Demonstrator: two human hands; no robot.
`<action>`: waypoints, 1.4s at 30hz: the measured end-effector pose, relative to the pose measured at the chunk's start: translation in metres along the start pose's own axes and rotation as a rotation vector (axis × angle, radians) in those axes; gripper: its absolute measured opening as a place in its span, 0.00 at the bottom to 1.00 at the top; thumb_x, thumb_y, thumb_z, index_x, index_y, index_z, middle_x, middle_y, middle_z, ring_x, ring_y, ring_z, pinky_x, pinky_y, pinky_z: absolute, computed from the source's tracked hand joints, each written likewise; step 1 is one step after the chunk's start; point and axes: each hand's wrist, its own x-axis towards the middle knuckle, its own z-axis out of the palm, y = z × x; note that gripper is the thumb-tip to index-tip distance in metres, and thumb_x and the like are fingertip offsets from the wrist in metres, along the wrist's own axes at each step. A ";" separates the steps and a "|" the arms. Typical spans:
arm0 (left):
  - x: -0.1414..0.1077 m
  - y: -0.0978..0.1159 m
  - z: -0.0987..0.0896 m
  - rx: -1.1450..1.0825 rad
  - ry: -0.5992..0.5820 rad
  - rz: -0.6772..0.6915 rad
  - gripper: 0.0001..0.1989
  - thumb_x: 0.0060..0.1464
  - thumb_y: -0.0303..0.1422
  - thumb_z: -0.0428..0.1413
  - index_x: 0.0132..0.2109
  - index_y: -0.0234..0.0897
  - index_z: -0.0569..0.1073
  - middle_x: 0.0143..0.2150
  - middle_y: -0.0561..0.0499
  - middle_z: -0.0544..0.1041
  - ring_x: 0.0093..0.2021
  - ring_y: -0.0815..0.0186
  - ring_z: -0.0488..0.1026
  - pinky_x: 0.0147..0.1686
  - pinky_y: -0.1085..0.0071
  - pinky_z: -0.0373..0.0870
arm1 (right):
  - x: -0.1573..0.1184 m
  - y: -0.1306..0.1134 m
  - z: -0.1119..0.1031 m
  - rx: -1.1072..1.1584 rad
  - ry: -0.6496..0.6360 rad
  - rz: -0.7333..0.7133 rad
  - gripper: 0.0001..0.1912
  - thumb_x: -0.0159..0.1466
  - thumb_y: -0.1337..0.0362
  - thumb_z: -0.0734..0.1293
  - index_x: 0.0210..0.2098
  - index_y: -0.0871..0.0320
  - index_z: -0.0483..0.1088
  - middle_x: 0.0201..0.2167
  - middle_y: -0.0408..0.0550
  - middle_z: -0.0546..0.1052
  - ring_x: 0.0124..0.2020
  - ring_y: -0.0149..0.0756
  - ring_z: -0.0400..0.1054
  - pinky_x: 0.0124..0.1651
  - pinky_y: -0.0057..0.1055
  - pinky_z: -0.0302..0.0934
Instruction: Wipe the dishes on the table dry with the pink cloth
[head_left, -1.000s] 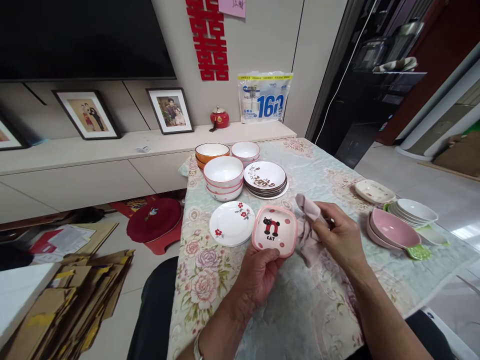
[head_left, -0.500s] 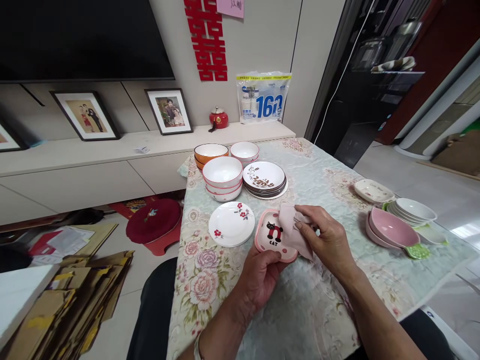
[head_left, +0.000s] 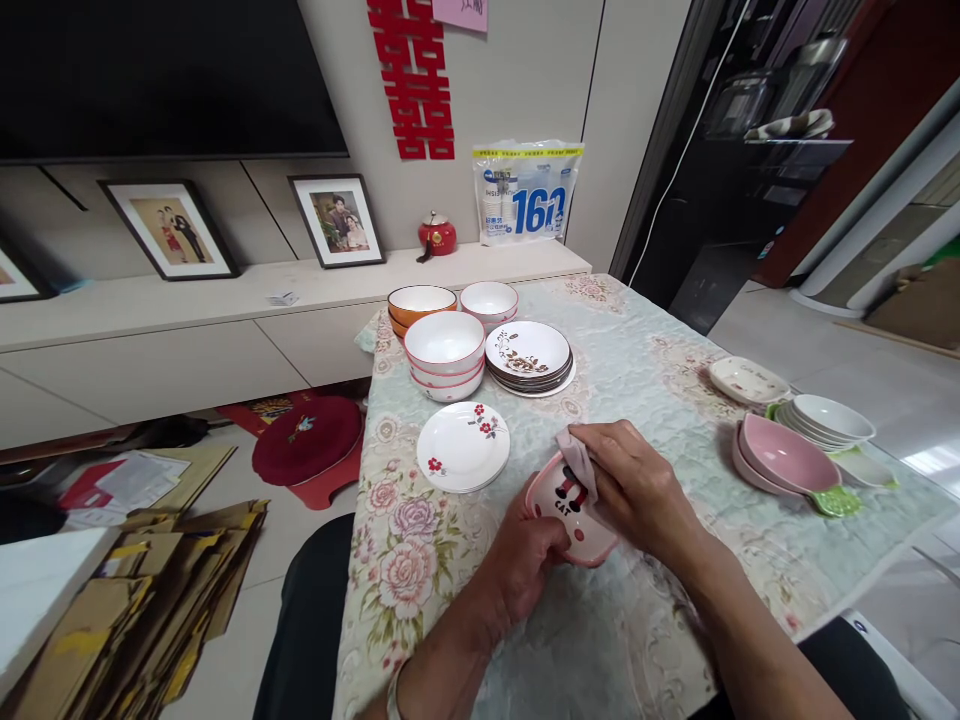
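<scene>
The left hand [head_left: 525,550] grips the pink-rimmed cat dish [head_left: 574,518] in its fingers, holding it tilted above the near part of the bench [head_left: 577,650], while the right hand [head_left: 637,490] bunches a pale cloth [head_left: 577,462] against its far right side. White flowered plates [head_left: 463,452] lie just left, stacked white bowls [head_left: 446,358] farther off, pink bowls [head_left: 787,455] well right.

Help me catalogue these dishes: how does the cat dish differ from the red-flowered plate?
The cat dish is tilted in the left hand; the red-flowered plate lies flat. The dish's rim is pink, the plate's white. Both carry some red decoration.
</scene>
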 end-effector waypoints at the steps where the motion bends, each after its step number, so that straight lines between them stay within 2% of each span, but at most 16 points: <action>1: 0.000 -0.001 -0.001 0.025 -0.005 -0.010 0.26 0.29 0.18 0.51 0.40 0.36 0.75 0.30 0.53 0.75 0.30 0.66 0.68 0.27 0.72 0.67 | 0.000 0.000 -0.001 -0.002 -0.025 -0.023 0.19 0.67 0.72 0.59 0.56 0.54 0.66 0.48 0.54 0.74 0.48 0.42 0.68 0.49 0.40 0.66; 3: 0.002 -0.003 -0.003 0.069 -0.018 -0.009 0.21 0.31 0.19 0.52 0.38 0.36 0.74 0.30 0.53 0.74 0.31 0.65 0.69 0.28 0.72 0.66 | -0.001 0.000 -0.001 -0.001 -0.073 -0.036 0.18 0.68 0.72 0.58 0.55 0.54 0.66 0.47 0.53 0.74 0.47 0.41 0.67 0.48 0.39 0.66; 5: 0.004 -0.007 -0.006 0.110 -0.019 0.057 0.21 0.33 0.20 0.52 0.38 0.37 0.73 0.31 0.53 0.74 0.32 0.65 0.69 0.29 0.72 0.66 | -0.001 0.001 0.002 0.016 -0.101 0.022 0.17 0.68 0.71 0.57 0.54 0.54 0.66 0.47 0.52 0.75 0.47 0.40 0.68 0.48 0.38 0.65; 8: 0.007 -0.013 -0.011 0.172 0.041 0.204 0.22 0.35 0.20 0.52 0.41 0.36 0.74 0.34 0.52 0.75 0.35 0.63 0.69 0.33 0.71 0.67 | 0.001 0.001 0.006 0.048 -0.134 0.211 0.14 0.68 0.68 0.57 0.50 0.55 0.68 0.44 0.50 0.76 0.44 0.39 0.70 0.46 0.36 0.64; 11: 0.009 -0.017 -0.013 0.207 0.123 0.292 0.23 0.38 0.21 0.52 0.45 0.36 0.75 0.37 0.50 0.76 0.39 0.61 0.71 0.38 0.69 0.68 | 0.003 0.000 0.010 0.083 -0.211 0.422 0.09 0.68 0.65 0.57 0.38 0.55 0.69 0.35 0.45 0.77 0.35 0.36 0.70 0.37 0.31 0.62; 13: 0.009 -0.016 -0.013 0.217 0.156 0.340 0.24 0.40 0.22 0.53 0.47 0.36 0.75 0.38 0.49 0.77 0.39 0.60 0.70 0.40 0.68 0.67 | 0.003 0.000 0.013 0.122 -0.242 0.522 0.11 0.69 0.62 0.56 0.32 0.55 0.66 0.29 0.43 0.74 0.30 0.34 0.67 0.32 0.29 0.60; 18: 0.007 -0.008 -0.012 0.304 0.207 0.446 0.17 0.46 0.25 0.55 0.45 0.38 0.73 0.37 0.52 0.73 0.38 0.63 0.67 0.38 0.69 0.66 | -0.004 0.010 0.023 0.311 -0.211 0.598 0.15 0.69 0.56 0.56 0.30 0.57 0.64 0.28 0.42 0.74 0.30 0.34 0.67 0.31 0.27 0.61; 21: 0.006 -0.002 -0.012 0.342 0.155 0.393 0.16 0.46 0.25 0.56 0.45 0.38 0.72 0.36 0.52 0.72 0.36 0.64 0.66 0.35 0.70 0.66 | -0.005 0.012 0.021 0.218 -0.202 0.557 0.14 0.69 0.59 0.56 0.30 0.56 0.65 0.26 0.42 0.73 0.28 0.33 0.66 0.29 0.27 0.60; 24: 0.006 0.002 -0.012 0.411 0.122 0.362 0.16 0.43 0.23 0.54 0.42 0.37 0.73 0.35 0.52 0.73 0.36 0.64 0.67 0.36 0.71 0.65 | -0.003 0.007 0.011 0.009 -0.182 0.355 0.09 0.67 0.66 0.57 0.36 0.56 0.69 0.29 0.45 0.75 0.30 0.35 0.68 0.32 0.29 0.61; 28: 0.008 0.003 -0.015 0.530 0.153 0.438 0.09 0.48 0.25 0.53 0.38 0.37 0.73 0.33 0.53 0.73 0.35 0.64 0.66 0.37 0.70 0.63 | -0.002 -0.004 0.006 -0.187 -0.132 -0.022 0.14 0.67 0.72 0.58 0.49 0.57 0.69 0.40 0.53 0.78 0.41 0.42 0.69 0.43 0.36 0.65; 30: 0.008 0.002 -0.016 0.551 0.169 0.487 0.06 0.51 0.28 0.53 0.37 0.38 0.73 0.32 0.53 0.72 0.34 0.64 0.65 0.36 0.70 0.62 | -0.002 -0.009 0.008 -0.231 -0.115 -0.118 0.16 0.67 0.72 0.58 0.52 0.58 0.67 0.44 0.54 0.78 0.44 0.43 0.69 0.47 0.39 0.66; 32: 0.007 0.002 -0.015 0.536 0.191 0.525 0.02 0.52 0.30 0.55 0.34 0.38 0.72 0.30 0.54 0.71 0.32 0.65 0.64 0.34 0.71 0.61 | -0.002 -0.012 0.011 -0.221 -0.082 -0.126 0.16 0.67 0.72 0.58 0.53 0.57 0.67 0.44 0.54 0.77 0.44 0.43 0.70 0.47 0.39 0.67; 37: 0.003 -0.001 -0.011 0.398 0.231 0.582 0.09 0.53 0.39 0.58 0.32 0.38 0.73 0.28 0.54 0.71 0.30 0.67 0.63 0.31 0.72 0.61 | 0.000 -0.018 0.018 -0.012 0.024 0.096 0.12 0.66 0.71 0.58 0.46 0.55 0.69 0.38 0.51 0.78 0.40 0.39 0.72 0.42 0.34 0.67; 40: 0.003 -0.003 -0.011 0.288 0.258 0.556 0.11 0.56 0.42 0.58 0.37 0.38 0.74 0.31 0.54 0.72 0.31 0.67 0.66 0.31 0.73 0.63 | 0.000 -0.016 0.026 0.143 0.009 0.311 0.09 0.68 0.64 0.58 0.40 0.55 0.70 0.35 0.49 0.78 0.36 0.38 0.72 0.38 0.32 0.67; 42: 0.004 -0.004 -0.013 0.269 0.264 0.564 0.11 0.56 0.41 0.58 0.41 0.40 0.74 0.35 0.52 0.74 0.36 0.64 0.69 0.36 0.72 0.65 | -0.001 -0.014 0.032 0.281 -0.036 0.482 0.11 0.68 0.59 0.58 0.36 0.55 0.70 0.30 0.46 0.77 0.31 0.37 0.71 0.33 0.30 0.65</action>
